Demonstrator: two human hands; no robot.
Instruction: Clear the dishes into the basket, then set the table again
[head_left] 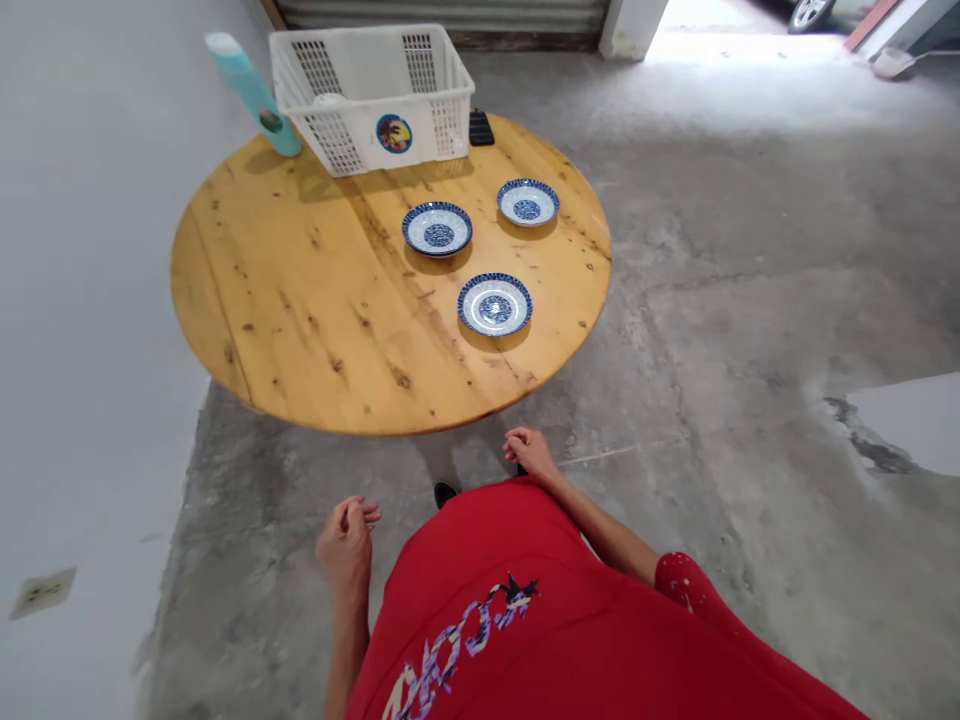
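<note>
Three small blue-and-white saucers lie on a round wooden table (300,300): one nearest me (495,304), one further back in the middle (437,228), one at the back right (528,202). My left hand (346,540) hangs below the table's near edge, fingers loosely curled, holding nothing. My right hand (531,452) hangs just past the table's front rim, fingers loosely bent and empty. Both hands are apart from the table and the saucers.
A white plastic basket (371,95) with a round sticker stands at the table's back. A teal bottle (253,92) leans beside it on the left, and a small black object (481,128) lies to its right. Bare concrete floor surrounds the table; a white wall runs along the left.
</note>
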